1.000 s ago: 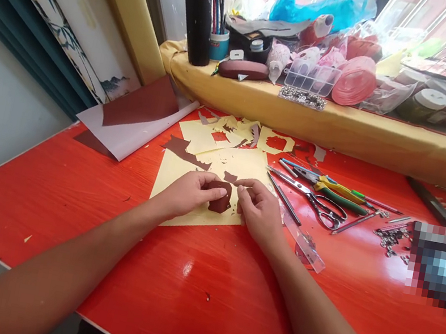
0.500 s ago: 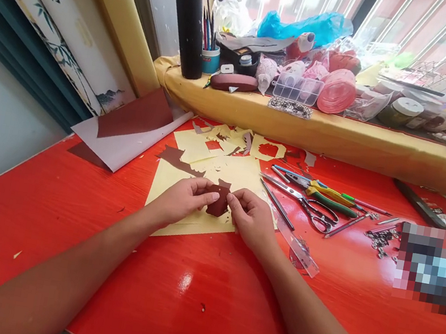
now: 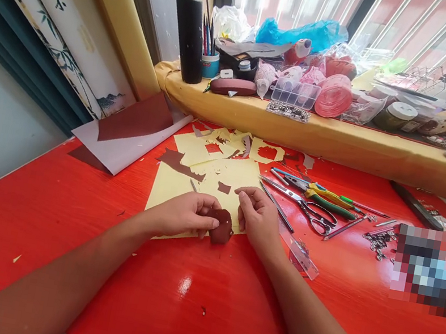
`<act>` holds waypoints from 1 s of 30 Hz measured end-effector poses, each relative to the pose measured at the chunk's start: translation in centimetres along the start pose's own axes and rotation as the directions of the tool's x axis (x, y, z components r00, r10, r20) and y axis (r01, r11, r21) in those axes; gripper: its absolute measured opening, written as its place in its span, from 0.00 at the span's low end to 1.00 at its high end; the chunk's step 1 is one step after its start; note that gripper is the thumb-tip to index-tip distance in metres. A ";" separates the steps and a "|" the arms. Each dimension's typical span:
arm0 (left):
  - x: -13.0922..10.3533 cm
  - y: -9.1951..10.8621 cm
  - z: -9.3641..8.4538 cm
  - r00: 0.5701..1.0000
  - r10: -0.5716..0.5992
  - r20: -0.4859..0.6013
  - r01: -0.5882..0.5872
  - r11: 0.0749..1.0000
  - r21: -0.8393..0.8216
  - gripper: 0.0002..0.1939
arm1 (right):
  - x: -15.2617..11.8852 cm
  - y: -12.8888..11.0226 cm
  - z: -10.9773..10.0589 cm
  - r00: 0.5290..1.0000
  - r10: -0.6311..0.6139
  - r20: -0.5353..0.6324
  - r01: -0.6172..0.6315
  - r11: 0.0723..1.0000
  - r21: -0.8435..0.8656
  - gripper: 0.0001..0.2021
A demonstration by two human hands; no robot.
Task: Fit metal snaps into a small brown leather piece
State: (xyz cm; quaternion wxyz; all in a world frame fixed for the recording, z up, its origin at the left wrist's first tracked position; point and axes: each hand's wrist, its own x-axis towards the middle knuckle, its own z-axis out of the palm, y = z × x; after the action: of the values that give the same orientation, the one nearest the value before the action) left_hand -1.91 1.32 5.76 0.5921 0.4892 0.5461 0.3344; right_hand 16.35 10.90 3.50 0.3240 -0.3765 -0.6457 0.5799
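Observation:
A small dark brown piece of material [image 3: 221,227] sits near the front edge of a pale yellow paper sheet [image 3: 172,181] on the red table [image 3: 191,299]. My left hand [image 3: 184,215] pinches its left side with thumb and fingers. My right hand [image 3: 259,216] rests just right of the piece, fingers curled and touching its upper right edge. A tiny brown scrap [image 3: 224,188] lies on the yellow sheet above the hands.
Scissors [image 3: 306,205], green-handled pliers [image 3: 321,196], pens and a clear ruler [image 3: 298,252] lie right of my hands. Small metal parts [image 3: 380,241] sit further right. Cut yellow scraps [image 3: 227,144] and a brown-and-white sheet [image 3: 130,127] lie behind. The yellow-covered ledge [image 3: 340,139] holds a black flask [image 3: 191,29] and clutter.
Both hands drew the brown piece toward me, to the front edge of the yellow sheet. A small brown scrap now shows where the hands were.

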 end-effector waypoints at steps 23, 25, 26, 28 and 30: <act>-2.7 1.6 -3.3 0.974 -0.128 -0.190 0.216 0.786 0.579 0.27 | -0.4 -0.1 0.2 0.995 -0.017 -0.093 0.016 1.000 -0.017 0.11; -2.5 1.4 -3.9 0.946 -0.012 -0.325 0.196 0.820 0.537 0.26 | -0.3 0.1 0.1 0.993 -0.024 -0.114 0.026 0.999 0.019 0.12; -2.4 1.3 -4.1 0.927 0.032 -0.375 0.181 0.836 0.518 0.25 | -0.3 0.2 0.0 0.992 -0.028 -0.125 0.034 0.999 0.040 0.12; -2.0 0.9 -4.4 0.907 0.076 -0.414 0.154 0.855 0.495 0.23 | -0.1 0.4 -0.1 0.989 -0.037 -0.142 0.048 0.996 0.077 0.13; -1.8 0.5 -4.4 0.907 0.088 -0.411 0.137 0.862 0.487 0.20 | 0.0 0.5 -0.1 0.990 -0.045 -0.137 0.057 0.995 0.087 0.14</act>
State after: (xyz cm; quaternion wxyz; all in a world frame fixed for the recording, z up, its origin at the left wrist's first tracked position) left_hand -6.43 0.77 7.14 0.3160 0.5363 0.7350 0.2688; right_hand 16.53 10.96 3.02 0.3984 -0.3831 -0.6047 0.5735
